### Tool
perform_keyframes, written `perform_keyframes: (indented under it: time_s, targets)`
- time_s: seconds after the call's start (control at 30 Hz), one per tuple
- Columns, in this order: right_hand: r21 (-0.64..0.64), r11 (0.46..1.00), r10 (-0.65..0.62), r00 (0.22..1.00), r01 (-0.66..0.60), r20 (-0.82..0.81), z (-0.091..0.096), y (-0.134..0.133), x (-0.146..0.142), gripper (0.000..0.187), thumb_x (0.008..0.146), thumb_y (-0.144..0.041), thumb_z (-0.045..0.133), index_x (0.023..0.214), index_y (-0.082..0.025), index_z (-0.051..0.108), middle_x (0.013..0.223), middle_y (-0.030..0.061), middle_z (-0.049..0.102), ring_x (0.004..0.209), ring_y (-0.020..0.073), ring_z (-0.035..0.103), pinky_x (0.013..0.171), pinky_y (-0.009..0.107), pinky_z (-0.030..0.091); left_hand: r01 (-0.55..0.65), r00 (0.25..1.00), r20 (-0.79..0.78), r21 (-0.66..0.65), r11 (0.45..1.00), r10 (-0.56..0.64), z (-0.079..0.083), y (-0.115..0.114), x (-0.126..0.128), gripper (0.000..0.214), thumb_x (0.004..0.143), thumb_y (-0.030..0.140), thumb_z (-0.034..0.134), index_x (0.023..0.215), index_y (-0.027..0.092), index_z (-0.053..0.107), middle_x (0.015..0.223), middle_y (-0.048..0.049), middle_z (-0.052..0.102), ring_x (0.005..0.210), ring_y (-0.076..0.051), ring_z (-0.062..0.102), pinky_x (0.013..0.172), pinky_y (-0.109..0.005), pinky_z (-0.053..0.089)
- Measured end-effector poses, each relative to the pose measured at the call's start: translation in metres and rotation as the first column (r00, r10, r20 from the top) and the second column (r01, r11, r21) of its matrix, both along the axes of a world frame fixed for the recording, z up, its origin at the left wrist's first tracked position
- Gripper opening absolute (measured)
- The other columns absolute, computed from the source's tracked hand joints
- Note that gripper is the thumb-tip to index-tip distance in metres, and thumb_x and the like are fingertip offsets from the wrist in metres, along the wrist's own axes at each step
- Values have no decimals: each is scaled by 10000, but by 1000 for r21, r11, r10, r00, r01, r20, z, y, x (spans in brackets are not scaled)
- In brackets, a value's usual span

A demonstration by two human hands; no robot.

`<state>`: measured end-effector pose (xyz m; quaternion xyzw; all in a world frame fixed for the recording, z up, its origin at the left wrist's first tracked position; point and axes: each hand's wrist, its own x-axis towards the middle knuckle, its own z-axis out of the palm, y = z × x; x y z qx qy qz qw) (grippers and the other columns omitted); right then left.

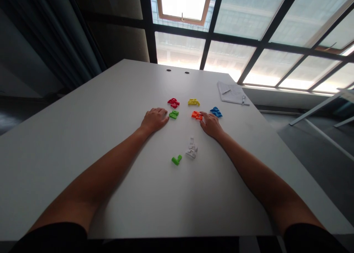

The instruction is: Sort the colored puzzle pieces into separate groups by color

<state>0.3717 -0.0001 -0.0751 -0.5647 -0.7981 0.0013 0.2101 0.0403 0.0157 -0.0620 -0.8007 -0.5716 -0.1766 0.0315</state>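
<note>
My left hand point(155, 119) lies palm down on the white table point(83, 131), its fingertips just left of a green plastic puzzle piece point(173, 115) and apparently not touching it. My right hand point(211, 125) rests palm down, with its fingertips at the right edge of an orange piece point(196, 115). A red piece point(173, 102), a yellow piece point(194, 102) and a blue piece point(216, 112) lie beyond my hands. Nearer me are a white piece point(191, 149) and a lime-green L-shaped piece point(176, 159). Neither hand holds anything.
Papers point(231, 92) with a pen point(243, 99) on them lie at the table's far right corner. Two small round holes point(168, 70) mark the far edge. Beyond that edge stand large dark-framed windows; the floor lies past the right edge.
</note>
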Motion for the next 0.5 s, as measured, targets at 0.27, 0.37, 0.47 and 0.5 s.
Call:
perform_keyframes:
  time_s: [0.27,0.37,0.47,0.5]
  targets:
    - [-6,1000,-7,1000,7,-17,-1,0,-1,513,996,-257,536,1495,-142,558,1356,186,722,1287,373,596,1089,512,420,-3,1000,-11,5,1000,3,-1,2,-1,372,1002,435,549,1277,239,704,1375,-111,704,1238,-333,616,1024,-481,486]
    - [7,1000,1,1000,-1,-31,-2,0,0,519,985,-249,538,1491,-136,557,1358,185,722,1277,369,603,1095,515,417,3,1000,-12,11,1000,-3,-1,1,-1,373,1004,436,545,1272,233,707,1375,-112,705,1233,-335,620,1019,-484,490]
    - [11,1000,7,999,-7,-42,-2,0,0,519,970,-232,537,1480,-137,562,1369,177,719,1275,366,606,1101,517,416,4,1000,-12,10,1000,-4,-1,1,-1,374,1007,438,542,1275,234,705,1380,-108,704,1234,-333,620,1018,-480,492]
    - [10,1000,10,999,-10,-46,-3,0,1,521,966,-229,538,1479,-139,562,1370,173,720,1276,366,606,1102,518,416,2,1000,-10,8,1000,-2,-1,1,-1,373,1007,436,542,1276,235,705,1380,-108,704,1237,-333,620,1020,-481,492]
